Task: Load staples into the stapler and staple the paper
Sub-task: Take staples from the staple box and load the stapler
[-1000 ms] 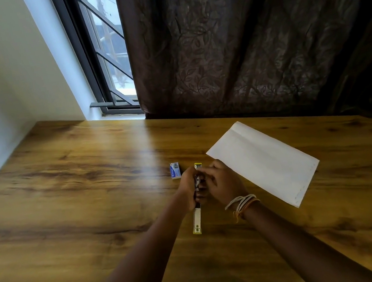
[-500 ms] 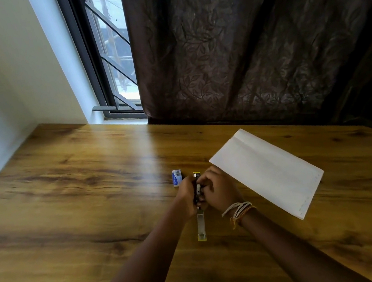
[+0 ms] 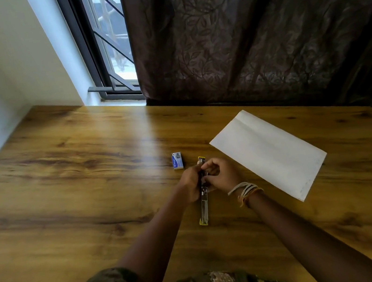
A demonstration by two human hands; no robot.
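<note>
Left hand (image 3: pixel 190 183) and right hand (image 3: pixel 220 175) both pinch the opened stapler (image 3: pixel 204 205).

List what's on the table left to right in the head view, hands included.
Staple box → left hand → stapler, opened out flat → right hand → bracelets → paper. Both hands grip the stapler's middle.

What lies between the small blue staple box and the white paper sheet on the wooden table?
In the head view, the opened yellow-tipped stapler lies there, with the left hand and right hand closed on its middle. The small blue staple box and white paper sheet lie untouched.
</note>
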